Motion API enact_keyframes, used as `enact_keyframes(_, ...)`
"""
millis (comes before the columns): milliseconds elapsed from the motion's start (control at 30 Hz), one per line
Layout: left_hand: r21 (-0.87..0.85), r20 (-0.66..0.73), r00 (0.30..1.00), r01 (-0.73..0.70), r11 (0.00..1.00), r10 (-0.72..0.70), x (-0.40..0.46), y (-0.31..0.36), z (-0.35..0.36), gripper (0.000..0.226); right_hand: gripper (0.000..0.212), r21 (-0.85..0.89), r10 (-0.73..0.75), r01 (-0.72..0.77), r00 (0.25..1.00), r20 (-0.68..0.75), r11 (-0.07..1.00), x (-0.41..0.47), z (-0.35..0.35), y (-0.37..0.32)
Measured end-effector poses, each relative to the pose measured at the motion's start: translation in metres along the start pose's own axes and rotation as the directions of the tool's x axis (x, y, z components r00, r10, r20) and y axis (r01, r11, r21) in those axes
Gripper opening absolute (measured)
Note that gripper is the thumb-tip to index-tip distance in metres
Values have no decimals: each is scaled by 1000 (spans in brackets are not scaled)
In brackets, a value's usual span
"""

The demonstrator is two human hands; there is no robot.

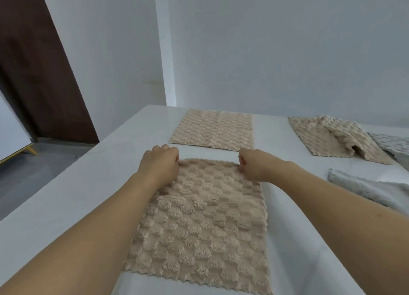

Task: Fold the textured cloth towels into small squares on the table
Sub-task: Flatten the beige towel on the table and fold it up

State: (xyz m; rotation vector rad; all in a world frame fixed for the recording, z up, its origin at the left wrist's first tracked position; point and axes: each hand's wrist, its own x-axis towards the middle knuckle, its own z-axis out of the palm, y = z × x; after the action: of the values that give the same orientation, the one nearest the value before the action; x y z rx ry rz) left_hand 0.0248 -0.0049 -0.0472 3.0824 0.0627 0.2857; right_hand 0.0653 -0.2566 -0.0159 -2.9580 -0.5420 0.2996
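Note:
A beige textured towel (199, 224) lies spread flat on the white table (77, 197) right in front of me. My left hand (159, 164) pinches its far left corner and my right hand (254, 165) pinches its far right corner, both with fingers closed on the cloth edge. Beyond it a second beige towel (212, 127) lies flat. A third beige towel (332, 139) at the right back is rumpled, with one side bunched up.
Two grey-white towels lie at the right edge, one (391, 146) behind and one (371, 188) nearer. The table's left edge drops to a grey floor (33, 168). A dark brown door (37, 62) stands at the left, white walls behind.

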Motion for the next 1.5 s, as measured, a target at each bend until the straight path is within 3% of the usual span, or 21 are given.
enact_keyframes(100,-34,-180,983,19,999,-25,14,12,9,12,11,-70,12,-21,992,-126,997,12,-5,13)
enact_keyframes(233,-21,-290,957,19,1000,-24,32,25,16,16,8,-193,5,-74,942,-334,978,32,-6,18)
enact_keyframes(367,-156,-341,940,-56,986,-1,33,35,21,29,29,-34,45,-69,878,-476,997,37,10,-1)
enact_keyframes(467,-253,-299,950,-164,953,84,25,44,27,31,39,85,-12,57,893,-450,995,31,29,-23)
enact_keyframes(533,-305,-156,978,-180,935,137,21,49,35,40,46,128,-44,100,924,-380,987,29,43,-31)
enact_keyframes(600,-239,42,986,-145,960,159,20,49,42,50,52,125,-37,78,954,-297,989,31,59,-32)
enact_keyframes(667,-146,132,981,-124,981,143,22,48,48,55,56,92,-10,33,969,-246,995,34,71,-28)
enact_keyframes(1000,-119,206,976,-45,992,69,22,37,47,58,60,46,27,-21,991,-134,999,28,68,-7)
enact_keyframes(1267,-16,225,967,128,992,-121,6,4,32,63,62,-8,240,-243,964,-110,970,5,53,8)
enact_keyframes(1367,-110,136,989,68,992,-52,-16,36,18,60,61,32,158,-154,956,-246,987,-10,50,-26)
enact_keyframes(1500,-142,153,988,23,990,-1,-56,59,33,59,62,105,72,-54,982,-176,993,-38,80,-51)
